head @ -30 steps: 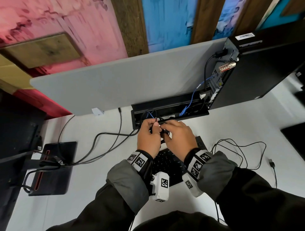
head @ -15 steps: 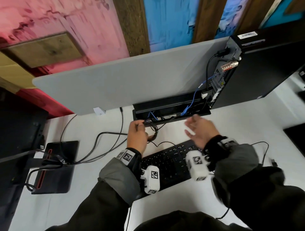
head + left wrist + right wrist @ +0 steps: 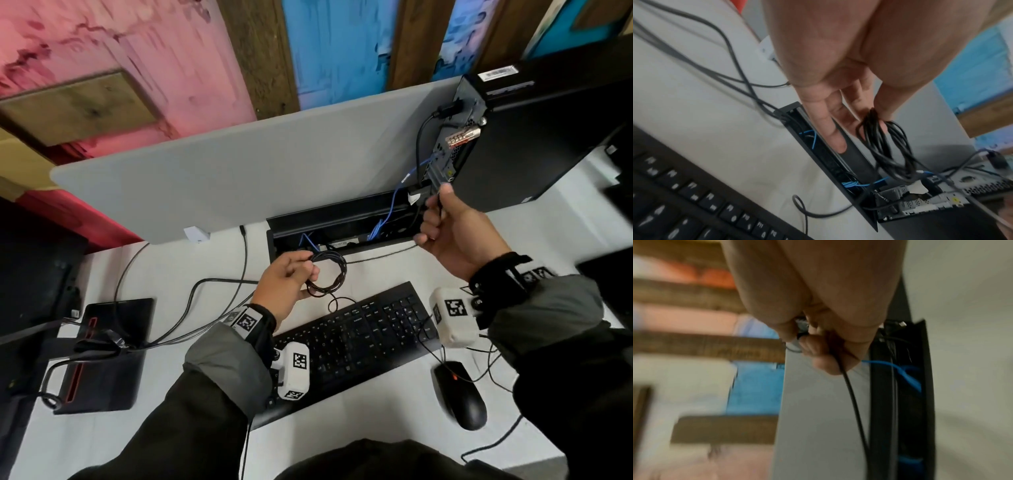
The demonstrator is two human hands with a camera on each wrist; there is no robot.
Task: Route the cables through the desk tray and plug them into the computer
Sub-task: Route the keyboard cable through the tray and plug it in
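Holding the cable coil [image 3: 327, 272] pinched in your left hand [image 3: 286, 282] above the table [image 3: 191, 260] | right hand [image 3: 455, 233] grips its plug end beside the computer [image 3: 534, 144] | blue cable [image 3: 394, 205] already through tray [image 3: 342, 216] | yours still unplugged, not yet routed.

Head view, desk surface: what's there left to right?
Monitor stand base → left hand holding coiled black cable → keyboard → mouse.

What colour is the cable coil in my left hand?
Black, clearest in the left wrist view: coil.
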